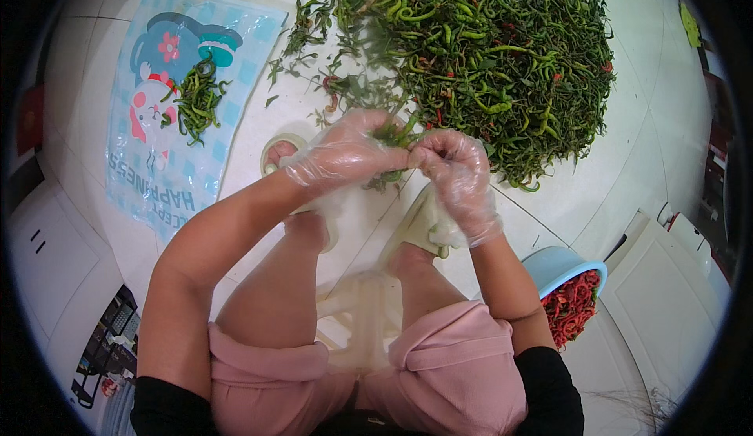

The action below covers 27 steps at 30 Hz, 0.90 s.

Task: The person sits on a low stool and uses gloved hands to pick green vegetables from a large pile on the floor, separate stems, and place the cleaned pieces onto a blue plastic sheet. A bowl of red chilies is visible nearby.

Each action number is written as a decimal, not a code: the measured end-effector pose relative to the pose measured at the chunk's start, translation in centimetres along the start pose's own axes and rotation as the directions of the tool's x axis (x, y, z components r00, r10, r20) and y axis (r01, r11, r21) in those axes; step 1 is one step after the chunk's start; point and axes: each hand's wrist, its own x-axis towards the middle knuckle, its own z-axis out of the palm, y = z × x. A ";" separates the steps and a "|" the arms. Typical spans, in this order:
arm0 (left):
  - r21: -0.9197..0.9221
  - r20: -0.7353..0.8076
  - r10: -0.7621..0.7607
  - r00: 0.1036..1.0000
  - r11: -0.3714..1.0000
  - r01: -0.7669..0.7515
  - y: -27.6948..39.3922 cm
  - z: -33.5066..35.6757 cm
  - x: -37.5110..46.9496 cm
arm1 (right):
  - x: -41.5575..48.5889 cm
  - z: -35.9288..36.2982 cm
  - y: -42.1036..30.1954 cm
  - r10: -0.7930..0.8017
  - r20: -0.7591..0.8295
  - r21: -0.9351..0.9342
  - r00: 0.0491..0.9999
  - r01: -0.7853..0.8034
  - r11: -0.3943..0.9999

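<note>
Both my hands wear clear plastic gloves and meet in front of my knees. My left hand (347, 150) grips a leafy sprig of green chili peppers (400, 136), some leaves hanging below its fingers. With thumb and fingers pinched together, my right hand (456, 162) takes hold of the sprig's right end, against the left fingertips. The exact spot it pinches is partly hidden. Just beyond the hands lies a large heap of green chili peppers (500, 65) mixed with leaves, stems and a few red ones.
A pale blue printed plastic bag (247, 71) lies flat at the left, with a small pile of green chilies (200, 97) on it. At the right, a tilted light blue basin (553, 265) holds red chilies (570, 309). Loose leaves litter the tile floor near my slippers (415, 224).
</note>
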 end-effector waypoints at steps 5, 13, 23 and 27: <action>-0.141 0.051 -0.072 0.996 0.987 0.078 -0.2 -0.7 -0.8 | -0.2 -0.4 0.5 0.151 0.322 0.673 0.935 -0.338 0.658; -0.015 0.205 -0.141 0.969 0.989 0.147 -0.6 -0.9 -1.5 | 0.5 0.3 1.3 0.028 0.195 0.016 0.980 -0.032 0.999; -0.290 0.281 -0.153 0.947 0.927 0.236 -2.8 -3.0 -1.6 | 1.2 -2.2 2.9 -0.403 0.102 -0.281 0.909 0.415 0.865; -0.477 0.295 -0.136 0.946 0.837 0.269 -2.9 -3.4 -1.4 | 3.5 -7.6 3.4 -0.693 -0.189 -0.787 0.696 0.315 0.531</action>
